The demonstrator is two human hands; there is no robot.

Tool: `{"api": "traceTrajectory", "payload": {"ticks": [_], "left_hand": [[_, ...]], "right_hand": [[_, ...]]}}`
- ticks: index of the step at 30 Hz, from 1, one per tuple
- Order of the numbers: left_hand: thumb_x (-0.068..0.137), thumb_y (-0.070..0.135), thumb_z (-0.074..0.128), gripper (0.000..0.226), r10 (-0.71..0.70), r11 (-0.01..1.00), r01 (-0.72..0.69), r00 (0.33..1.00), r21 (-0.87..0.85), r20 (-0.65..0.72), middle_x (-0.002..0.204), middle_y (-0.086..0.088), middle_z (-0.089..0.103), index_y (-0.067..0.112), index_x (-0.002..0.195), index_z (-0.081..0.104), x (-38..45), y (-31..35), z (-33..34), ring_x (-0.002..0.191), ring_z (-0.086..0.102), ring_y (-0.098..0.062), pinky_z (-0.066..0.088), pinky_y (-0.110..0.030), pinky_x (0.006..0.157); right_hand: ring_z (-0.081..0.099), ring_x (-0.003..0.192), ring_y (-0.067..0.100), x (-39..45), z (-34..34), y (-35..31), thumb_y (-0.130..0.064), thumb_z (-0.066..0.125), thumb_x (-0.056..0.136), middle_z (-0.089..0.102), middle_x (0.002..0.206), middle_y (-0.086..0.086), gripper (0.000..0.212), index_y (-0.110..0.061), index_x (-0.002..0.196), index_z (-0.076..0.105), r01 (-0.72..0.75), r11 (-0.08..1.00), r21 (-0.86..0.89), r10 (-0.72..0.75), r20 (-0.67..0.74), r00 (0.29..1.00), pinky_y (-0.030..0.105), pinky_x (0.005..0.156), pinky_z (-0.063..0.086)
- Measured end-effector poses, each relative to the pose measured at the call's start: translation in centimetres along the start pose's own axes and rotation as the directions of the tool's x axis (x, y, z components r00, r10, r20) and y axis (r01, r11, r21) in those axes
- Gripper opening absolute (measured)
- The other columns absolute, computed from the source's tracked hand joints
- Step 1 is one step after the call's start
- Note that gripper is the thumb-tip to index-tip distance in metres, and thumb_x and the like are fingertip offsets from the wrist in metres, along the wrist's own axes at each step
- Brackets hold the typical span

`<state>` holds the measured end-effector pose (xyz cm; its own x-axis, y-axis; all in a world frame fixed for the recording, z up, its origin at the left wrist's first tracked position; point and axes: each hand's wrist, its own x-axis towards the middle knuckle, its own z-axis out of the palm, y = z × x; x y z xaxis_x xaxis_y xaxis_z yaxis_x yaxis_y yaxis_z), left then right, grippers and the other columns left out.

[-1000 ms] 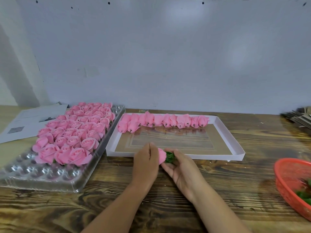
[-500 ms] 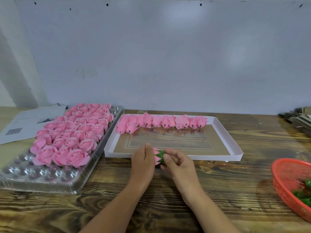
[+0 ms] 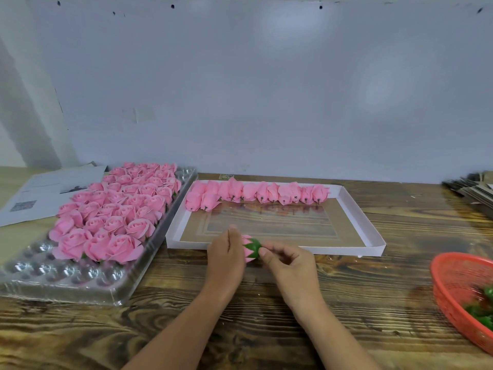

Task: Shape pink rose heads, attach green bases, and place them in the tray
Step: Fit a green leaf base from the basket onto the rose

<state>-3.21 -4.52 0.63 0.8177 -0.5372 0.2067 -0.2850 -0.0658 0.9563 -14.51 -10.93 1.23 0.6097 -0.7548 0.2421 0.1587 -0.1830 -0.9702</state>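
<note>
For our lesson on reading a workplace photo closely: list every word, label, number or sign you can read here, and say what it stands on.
No text can be read.
Paper sheet at far left: printed lines and a square code-like patch, too blurred to read.
Small label behind the white tray: too small to read.
Roses, clear tray, red basket, wall: no writing visible.

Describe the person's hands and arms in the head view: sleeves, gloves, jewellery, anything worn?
Both are bare. The left hand and right hand wear no gloves, and no rings, watch or wristband show. Both forearms are uncovered from the wrist down to the bottom edge of the picture, so no sleeve is in view. Fingernails look short and unpainted. No tape, markings or cables appear on either arm.
</note>
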Motion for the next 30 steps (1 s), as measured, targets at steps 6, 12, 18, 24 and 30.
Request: {"api": "traceTrajectory", "payload": {"ticks": [6, 12, 18, 24, 30], "left_hand": [[0.11, 0.031, 0.033, 0.053, -0.031, 0.999, 0.032, 0.999, -0.02, 0.042, 0.065, -0.011, 0.053, -0.003, 0.078, 0.059, -0.2, 0.0, -0.2, 0.059, 0.05, -0.023, 0.04, -0.038, 0.057], [0.109, 0.029, 0.036, 0.049, -0.034, 0.998, 0.031, 0.998, 0.048, 0.054, 0.065, -0.008, 0.059, 0.006, 0.072, 0.059, 0.0, -0.6, -0.1, 0.059, 0.056, -0.018, 0.046, -0.032, 0.056], [0.107, 0.029, 0.036, 0.049, -0.015, 0.995, 0.008, 0.997, 0.104, 0.073, 0.077, -0.012, 0.07, 0.002, 0.08, 0.066, 0.2, -1.0, -0.1, 0.069, 0.067, -0.015, 0.055, -0.025, 0.063], [0.108, 0.027, 0.036, 0.047, -0.023, 0.994, 0.012, 0.995, 0.113, 0.097, 0.081, -0.015, 0.069, 0.001, 0.083, 0.065, 0.1, -1.2, -0.1, 0.076, 0.069, -0.022, 0.055, -0.03, 0.065], [0.11, 0.029, 0.036, 0.044, -0.061, 0.998, 0.06, 0.987, 0.011, 0.148, 0.073, 0.001, 0.067, 0.011, 0.086, 0.067, -0.1, -0.2, -0.1, 0.061, 0.067, -0.003, 0.047, -0.012, 0.049]], "right_hand": [[0.07, 0.091, 0.0, 0.0, -0.4, 0.1, 0.0, 0.07, 0.089, 0.076, 0.089, -0.02, 0.04, -0.04, 0.09, 0.078, 0.16, 0.961, -0.225, -0.159, 0.024, 0.987, 0.012, 0.082, 0.051], [0.063, 0.082, 0.0, -0.3, -1.0, 0.5, -0.011, 0.074, 0.087, 0.065, 0.081, -0.022, 0.014, -0.02, 0.096, 0.08, 0.291, 0.758, -0.583, -0.302, 0.081, 0.95, 0.011, 0.077, 0.047], [0.066, 0.082, 0.009, -0.3, -1.3, 0.2, -0.01, 0.075, 0.085, 0.073, 0.089, -0.006, 0.014, -0.016, 0.096, 0.078, 0.457, 0.533, -0.713, -0.413, 0.252, 0.875, 0.02, 0.079, 0.052], [0.068, 0.076, 0.013, -0.3, -1.2, 0.0, -0.005, 0.081, 0.077, 0.074, 0.083, -0.002, 0.015, -0.012, 0.09, 0.078, 0.519, 0.441, -0.732, -0.444, 0.324, 0.835, 0.027, 0.071, 0.059], [0.065, 0.077, 0.01, -0.2, -1.3, 0.4, -0.01, 0.072, 0.086, 0.073, 0.084, -0.006, 0.01, -0.017, 0.091, 0.077, 0.408, 0.523, -0.749, -0.365, 0.236, 0.901, 0.028, 0.073, 0.057]]}}
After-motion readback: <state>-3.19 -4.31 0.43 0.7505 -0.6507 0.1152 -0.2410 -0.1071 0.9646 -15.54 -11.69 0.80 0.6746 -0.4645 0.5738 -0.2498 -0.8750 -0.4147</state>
